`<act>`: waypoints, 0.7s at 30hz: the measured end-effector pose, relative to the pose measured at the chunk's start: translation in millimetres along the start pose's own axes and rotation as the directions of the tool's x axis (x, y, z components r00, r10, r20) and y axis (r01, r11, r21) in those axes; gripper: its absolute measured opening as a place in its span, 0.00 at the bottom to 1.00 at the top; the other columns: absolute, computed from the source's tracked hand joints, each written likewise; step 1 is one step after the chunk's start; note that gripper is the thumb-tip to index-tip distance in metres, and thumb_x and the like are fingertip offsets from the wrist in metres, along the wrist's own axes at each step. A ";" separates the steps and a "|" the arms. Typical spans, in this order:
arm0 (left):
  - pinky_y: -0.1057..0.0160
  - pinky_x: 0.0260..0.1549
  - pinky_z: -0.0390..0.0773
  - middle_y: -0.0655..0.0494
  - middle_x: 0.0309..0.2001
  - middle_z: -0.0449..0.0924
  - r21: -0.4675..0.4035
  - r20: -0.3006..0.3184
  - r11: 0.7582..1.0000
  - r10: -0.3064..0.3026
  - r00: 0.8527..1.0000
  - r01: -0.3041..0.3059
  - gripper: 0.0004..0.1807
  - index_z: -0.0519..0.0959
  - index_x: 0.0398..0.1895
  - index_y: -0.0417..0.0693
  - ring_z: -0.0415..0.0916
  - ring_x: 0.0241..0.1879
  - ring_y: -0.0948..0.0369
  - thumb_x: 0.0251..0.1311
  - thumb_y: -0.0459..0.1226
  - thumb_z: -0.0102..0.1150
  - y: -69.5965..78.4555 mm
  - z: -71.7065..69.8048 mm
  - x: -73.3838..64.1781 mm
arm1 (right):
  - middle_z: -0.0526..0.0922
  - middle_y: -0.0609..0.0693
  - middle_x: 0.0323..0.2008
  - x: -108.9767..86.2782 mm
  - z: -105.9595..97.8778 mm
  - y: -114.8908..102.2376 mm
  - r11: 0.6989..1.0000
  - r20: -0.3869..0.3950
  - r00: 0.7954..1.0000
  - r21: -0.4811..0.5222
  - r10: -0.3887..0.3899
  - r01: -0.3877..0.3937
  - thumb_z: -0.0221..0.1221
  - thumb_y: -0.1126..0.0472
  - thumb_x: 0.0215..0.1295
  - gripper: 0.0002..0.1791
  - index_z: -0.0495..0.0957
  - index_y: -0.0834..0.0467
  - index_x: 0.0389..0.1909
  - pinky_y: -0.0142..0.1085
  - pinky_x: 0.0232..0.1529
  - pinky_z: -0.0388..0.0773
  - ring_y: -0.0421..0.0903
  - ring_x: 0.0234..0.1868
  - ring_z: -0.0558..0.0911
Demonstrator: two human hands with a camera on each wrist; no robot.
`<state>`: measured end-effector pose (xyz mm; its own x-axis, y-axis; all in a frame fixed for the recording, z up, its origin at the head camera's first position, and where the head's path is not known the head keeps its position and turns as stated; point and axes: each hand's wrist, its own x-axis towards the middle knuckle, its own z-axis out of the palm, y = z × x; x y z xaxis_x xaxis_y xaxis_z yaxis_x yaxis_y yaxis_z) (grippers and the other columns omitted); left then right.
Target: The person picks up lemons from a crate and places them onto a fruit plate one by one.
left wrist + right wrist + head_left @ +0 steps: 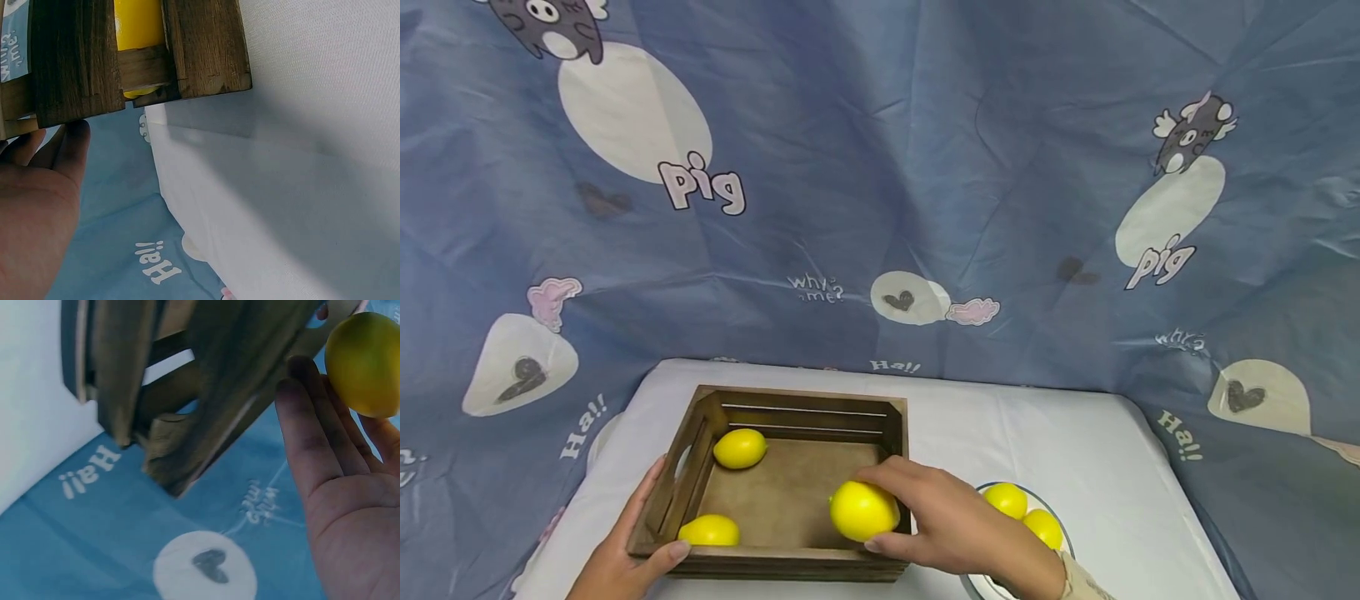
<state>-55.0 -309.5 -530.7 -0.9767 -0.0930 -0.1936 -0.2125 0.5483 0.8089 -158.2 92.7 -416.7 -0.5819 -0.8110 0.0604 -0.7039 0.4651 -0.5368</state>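
Note:
My right hand [936,508] pinches a yellow lemon [863,510] between thumb and fingers, over the right front part of a brown wooden crate [790,563]. In the right wrist view the held lemon [364,365] shows above the palm, beside the crate's slatted side [206,381]. My left hand [628,542] grips the crate's left front corner, thumb over the front rim and fingers along the left side. Inside the crate, one lemon [741,448] lies at the back left and another [711,530] at the front left, partly behind the front wall.
Right of the crate, a white plate with a dark rim [1070,542] holds lemons [1006,500], partly hidden by my right forearm. Crate and plate stand on a white-covered table [1120,467]. Blue printed fabric [820,167] hangs behind and around the table.

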 end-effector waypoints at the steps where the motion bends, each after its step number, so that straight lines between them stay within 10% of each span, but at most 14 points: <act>1: 0.14 0.51 0.60 0.27 0.82 0.34 0.008 0.002 1.000 -0.007 1.000 0.007 0.57 0.25 0.85 0.66 0.48 0.70 0.18 0.74 0.48 0.61 0.1 -0.1 0.0 | 0.79 0.35 0.54 -4.1 0.6 1.8 1.000 -0.012 1.000 0.014 0.007 -0.007 0.71 0.48 0.66 0.32 0.74 0.44 0.69 0.32 0.51 0.81 0.32 0.47 0.78; 21: 0.14 0.52 0.59 0.30 0.82 0.34 -0.004 -0.013 1.000 0.008 1.000 -0.008 0.58 0.26 0.85 0.67 0.47 0.72 0.19 0.72 0.47 0.63 1.4 0.6 -1.9 | 0.78 0.31 0.58 -58.8 -2.8 14.7 0.993 -0.118 0.988 0.076 0.103 -0.094 0.71 0.51 0.67 0.33 0.72 0.41 0.72 0.37 0.54 0.83 0.33 0.51 0.80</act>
<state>-53.5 -308.2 -529.6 -0.9786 -0.0999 -0.1801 -0.2052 0.5459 0.8123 -135.5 148.2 -425.8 -0.6952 -0.7113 0.1036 -0.6130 0.5114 -0.6022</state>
